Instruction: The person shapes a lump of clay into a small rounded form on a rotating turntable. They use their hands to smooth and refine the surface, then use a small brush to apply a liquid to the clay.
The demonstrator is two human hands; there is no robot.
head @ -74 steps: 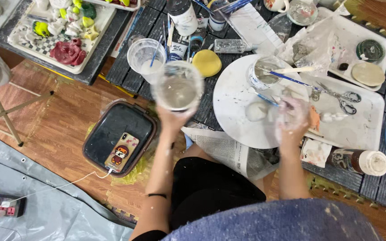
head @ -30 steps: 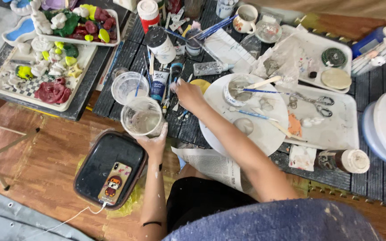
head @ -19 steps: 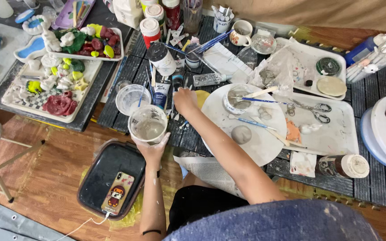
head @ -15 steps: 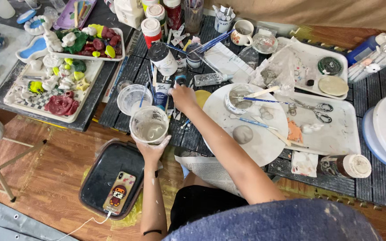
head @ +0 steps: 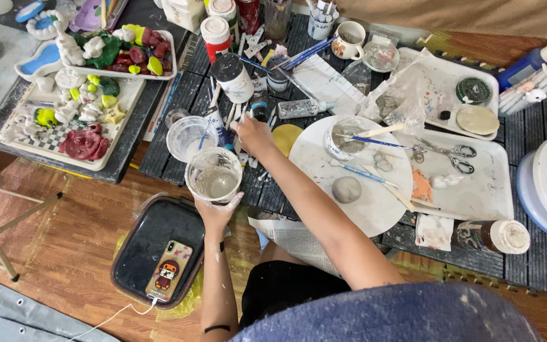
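While a clear plastic cup (head: 214, 175) with a cloudy grey film of liquid at its bottom is gripped from below by the left hand (head: 218, 211), it is held just off the near edge of the dark slatted counter (head: 172, 126), above the wooden floor. The right hand (head: 253, 135) is stretched forward among the scattered brushes and tubes (head: 238, 114), fingers curled loosely over them; whether anything is actually pinched cannot be told. A second, emptier clear cup (head: 188, 137) is set just beyond the held one. On the round white board (head: 324, 171), a small grey clay lump (head: 347, 189) and a bowl of grey slip (head: 347, 136) with a blue-handled brush across it are seen, so the modelling work appears only partly done; painted pieces are already laid out on the checked tray (head: 64, 136).
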